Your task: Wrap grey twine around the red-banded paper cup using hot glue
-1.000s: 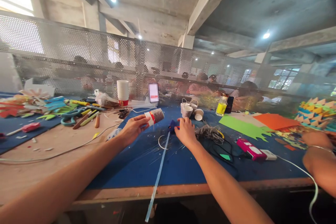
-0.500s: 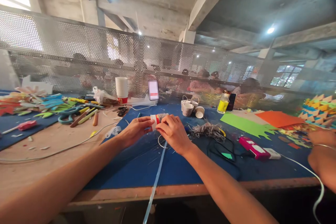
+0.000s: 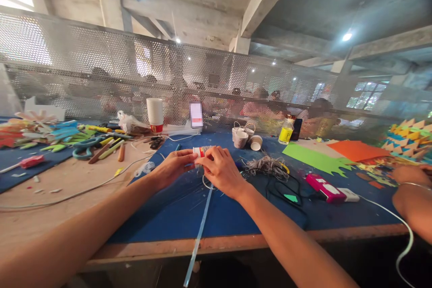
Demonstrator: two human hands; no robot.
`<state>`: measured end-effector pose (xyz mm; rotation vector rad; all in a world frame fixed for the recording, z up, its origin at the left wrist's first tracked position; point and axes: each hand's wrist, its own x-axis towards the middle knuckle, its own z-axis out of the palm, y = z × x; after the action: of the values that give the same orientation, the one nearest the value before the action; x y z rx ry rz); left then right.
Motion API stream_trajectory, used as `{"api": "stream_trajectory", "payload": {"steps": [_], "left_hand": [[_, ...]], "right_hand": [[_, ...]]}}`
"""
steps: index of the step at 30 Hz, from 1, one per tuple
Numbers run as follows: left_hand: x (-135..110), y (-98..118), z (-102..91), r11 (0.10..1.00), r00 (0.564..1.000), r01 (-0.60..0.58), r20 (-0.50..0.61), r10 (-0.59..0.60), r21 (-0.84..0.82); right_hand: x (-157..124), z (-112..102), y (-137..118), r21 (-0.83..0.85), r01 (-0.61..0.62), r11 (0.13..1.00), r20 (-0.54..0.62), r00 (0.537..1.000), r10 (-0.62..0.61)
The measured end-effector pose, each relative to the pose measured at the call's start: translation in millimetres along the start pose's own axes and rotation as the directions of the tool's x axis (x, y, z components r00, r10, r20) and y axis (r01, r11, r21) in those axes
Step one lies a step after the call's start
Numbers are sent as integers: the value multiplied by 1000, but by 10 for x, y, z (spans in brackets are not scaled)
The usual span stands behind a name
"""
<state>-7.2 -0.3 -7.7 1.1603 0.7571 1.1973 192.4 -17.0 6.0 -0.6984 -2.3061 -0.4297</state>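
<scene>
A small white-and-red paper cup (image 3: 198, 151) is held on its side above the blue mat. My left hand (image 3: 175, 166) grips its left end, thumb against fingers. My right hand (image 3: 221, 168) is closed at the cup's right side, fingertips pressed to it; grey string seems wrapped there, mostly hidden by the fingers. A white loop of cord (image 3: 204, 183) shows below the hands. From under my right hand a long translucent strip (image 3: 201, 229) runs toward me past the table edge; its far end is hidden. A tangle of grey string (image 3: 268, 166) lies right of the hands.
String-covered cups (image 3: 240, 138) and a yellow-labelled bottle (image 3: 286, 130) stand behind. Scissors (image 3: 84, 147), tools and stacked cups (image 3: 155, 114) are left. A pink device (image 3: 324, 187) with a white cable lies right, near another person's arm (image 3: 413, 193). A perforated screen (image 3: 216, 67) closes the back.
The cup has turned slightly, with less of its printed side showing. Both hands stay around it in nearly the same place. The view has shifted a little.
</scene>
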Motion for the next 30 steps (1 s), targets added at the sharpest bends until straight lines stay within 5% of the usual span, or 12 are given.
{"api": "stream_trajectory", "payload": {"steps": [6,18,30], "left_hand": [[-13,-11,10,999,999,3,40,-4,37],[-25,-40,60,985,995,13,97,-30,173],[-51,-23,93,972,994,4,102,-29,233]], "right_hand": [[2,16,-10,8,-19,1000,-29,999,19],[26,27,169,425,-260,867,-99,939,330],[22,26,216,505,-273,819,-79,930,359]]}}
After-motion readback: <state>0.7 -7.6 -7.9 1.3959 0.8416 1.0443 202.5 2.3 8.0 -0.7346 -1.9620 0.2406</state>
